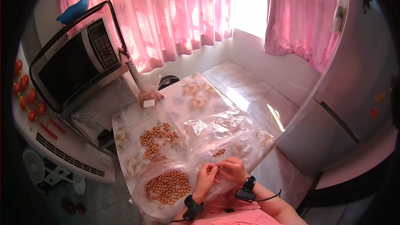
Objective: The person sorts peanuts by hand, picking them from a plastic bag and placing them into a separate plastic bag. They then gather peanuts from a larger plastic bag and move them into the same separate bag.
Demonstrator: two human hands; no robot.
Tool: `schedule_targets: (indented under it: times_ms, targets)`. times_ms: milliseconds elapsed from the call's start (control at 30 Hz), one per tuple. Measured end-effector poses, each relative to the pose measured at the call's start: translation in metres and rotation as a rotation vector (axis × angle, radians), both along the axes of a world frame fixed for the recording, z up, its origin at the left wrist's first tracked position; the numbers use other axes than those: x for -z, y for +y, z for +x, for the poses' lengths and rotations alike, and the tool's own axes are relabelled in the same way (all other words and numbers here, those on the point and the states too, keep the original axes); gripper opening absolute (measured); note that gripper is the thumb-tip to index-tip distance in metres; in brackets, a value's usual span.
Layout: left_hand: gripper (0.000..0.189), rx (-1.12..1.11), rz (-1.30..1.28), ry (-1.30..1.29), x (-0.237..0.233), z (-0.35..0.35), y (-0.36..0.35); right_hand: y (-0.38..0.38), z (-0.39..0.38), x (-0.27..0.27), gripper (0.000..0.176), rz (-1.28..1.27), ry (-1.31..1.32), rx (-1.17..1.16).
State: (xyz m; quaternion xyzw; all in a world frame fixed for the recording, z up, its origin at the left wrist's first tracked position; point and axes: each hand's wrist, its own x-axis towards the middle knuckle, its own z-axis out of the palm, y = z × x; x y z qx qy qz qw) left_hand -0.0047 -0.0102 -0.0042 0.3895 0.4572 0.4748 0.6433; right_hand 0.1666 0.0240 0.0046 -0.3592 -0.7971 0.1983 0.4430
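Note:
My left hand (205,178) and my right hand (234,170) meet fingertip to fingertip over the front of the table, both closed in a pinch. What sits between the fingertips is too small to make out. Just beyond them, a few brown nuts (219,152) lie on clear plastic. Left of my left hand, a plastic bag (141,183) lies spread open with many round brown nuts (168,186) on it. Farther back, more brown nuts (156,138) are scattered on plastic.
A tied bag of reddish nuts (151,98) with a white label stands at the table's back left. Crumpled clear plastic (216,123) covers the middle right of the flowered table (193,85). A microwave (73,64) stands left, a fridge (333,112) right.

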Motion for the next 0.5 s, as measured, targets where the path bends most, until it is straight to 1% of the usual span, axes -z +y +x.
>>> schedule_targets:
  times_ms: [300, 400, 500]
  targets:
    - [0.014, 0.011, 0.005, -0.025, 0.0007, -0.0003, 0.0003, 0.0011, 0.0006, 0.0045, 0.02, -0.005, 0.002, 0.014]
    - [0.014, -0.002, -0.002, 0.006, 0.0013, 0.0, -0.0006, 0.0009, 0.0001, 0.0023, 0.02, 0.004, 0.014, 0.007]
    - [0.014, -0.002, -0.024, -0.031, 0.0007, 0.0002, -0.0008, 0.0002, -0.0007, 0.0009, 0.019, -0.001, 0.03, 0.006]
